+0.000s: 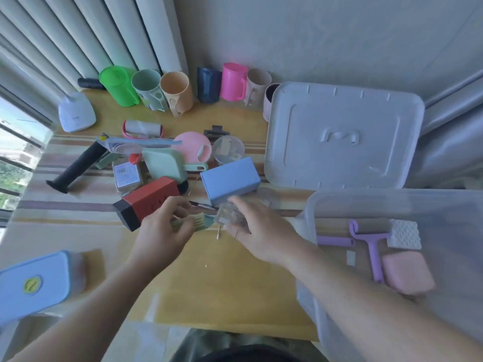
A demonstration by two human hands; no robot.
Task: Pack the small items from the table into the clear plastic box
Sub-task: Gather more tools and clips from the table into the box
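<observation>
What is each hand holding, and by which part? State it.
Left hand pinches a small green brush at its handle end. Right hand grips a small clear plastic case around its sides.

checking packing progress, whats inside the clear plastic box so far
Inside the clear plastic box: a purple roller, a white textured sponge and a pink pad. The right forearm covers its near part.

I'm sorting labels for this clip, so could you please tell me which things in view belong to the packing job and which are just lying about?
Job:
clear box
left hand, gripping a small brush
right hand, holding a clear case
blue box
red box

Lying about:
cups
lid
white lamp base
</observation>
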